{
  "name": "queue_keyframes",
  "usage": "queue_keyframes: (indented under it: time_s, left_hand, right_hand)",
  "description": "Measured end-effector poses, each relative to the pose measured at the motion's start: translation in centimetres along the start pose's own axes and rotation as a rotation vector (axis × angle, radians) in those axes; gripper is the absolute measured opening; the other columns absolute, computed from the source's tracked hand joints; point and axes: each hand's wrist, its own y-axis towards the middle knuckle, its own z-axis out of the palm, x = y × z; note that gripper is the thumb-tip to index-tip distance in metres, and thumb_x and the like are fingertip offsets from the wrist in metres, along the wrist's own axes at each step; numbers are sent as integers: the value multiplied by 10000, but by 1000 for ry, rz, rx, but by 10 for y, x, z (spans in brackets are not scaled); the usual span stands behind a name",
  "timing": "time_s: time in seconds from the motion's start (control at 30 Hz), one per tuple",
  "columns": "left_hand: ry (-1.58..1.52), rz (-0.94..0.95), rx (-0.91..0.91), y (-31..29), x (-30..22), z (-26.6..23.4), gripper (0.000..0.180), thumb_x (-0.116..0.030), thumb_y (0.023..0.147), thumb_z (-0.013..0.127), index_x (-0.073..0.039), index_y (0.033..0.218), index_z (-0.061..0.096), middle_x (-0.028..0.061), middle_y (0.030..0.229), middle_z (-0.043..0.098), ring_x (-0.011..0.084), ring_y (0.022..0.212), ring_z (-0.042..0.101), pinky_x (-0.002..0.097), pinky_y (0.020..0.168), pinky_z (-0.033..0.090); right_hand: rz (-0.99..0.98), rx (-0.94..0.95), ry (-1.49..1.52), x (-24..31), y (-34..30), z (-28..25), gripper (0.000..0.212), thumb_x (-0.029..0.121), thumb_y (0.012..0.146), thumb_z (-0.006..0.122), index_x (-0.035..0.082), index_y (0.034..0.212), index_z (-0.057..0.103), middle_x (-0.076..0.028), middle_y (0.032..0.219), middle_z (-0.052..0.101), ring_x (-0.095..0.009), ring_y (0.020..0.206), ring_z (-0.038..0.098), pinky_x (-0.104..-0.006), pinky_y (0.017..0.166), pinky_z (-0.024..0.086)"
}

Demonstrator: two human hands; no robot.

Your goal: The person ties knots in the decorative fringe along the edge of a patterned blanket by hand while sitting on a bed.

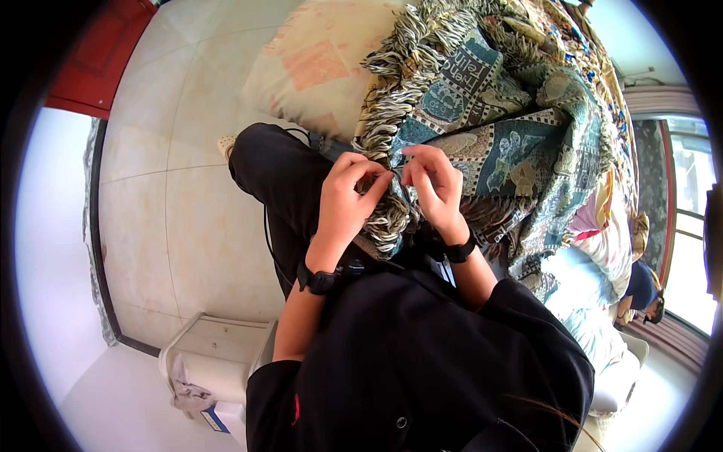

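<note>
A woven blanket point(520, 143) in teal, beige and black squares lies bunched before me, edged with thick black-and-cream fringe point(388, 83). At its near left edge, my left hand point(348, 197) pinches with thumb and forefinger, the tips against the fabric. Close beside it, my right hand point(437, 187) has its fingers bent, the forefinger reaching over the same edge and the thumb below. Whatever is between the fingertips of either hand is too small to make out. Black bands circle both wrists.
A cream pillow point(316, 68) with pink squares lies beyond the fringe. Colourful bedding point(602, 203) and a window point(689, 211) are at the right, where a person in dark clothing point(644, 290) is partly visible. A white cabinet point(218, 343) stands lower left; a red door point(102, 56) is upper left.
</note>
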Motion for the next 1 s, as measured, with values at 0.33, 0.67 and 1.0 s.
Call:
queue_keyframes:
  time_s: [0.33,0.67,1.0]
  left_hand:
    - [-306,-392,119,-5,7,-2,100,-79,875,635,16,897,615,-31,796,583,4,672,477,169,593,383]
    - [-421,-406,97,-5,16,0,139,-134,892,614,2,912,631,-57,671,554,-12,585,444,166,507,328]
    - [-615,-625,145,-2,11,-6,215,-204,913,573,0,934,636,-39,795,588,22,706,490,178,646,379]
  right_hand:
    - [-148,131,-351,11,8,-1,158,19,805,632,28,961,654,-88,725,606,-187,612,592,-283,573,479]
    - [-232,211,-419,8,10,-8,89,46,801,669,19,885,682,-114,818,665,-249,707,633,-320,626,504]
    - [-196,260,-404,11,13,-8,142,36,727,729,30,848,656,-89,808,657,-247,740,640,-318,676,511]
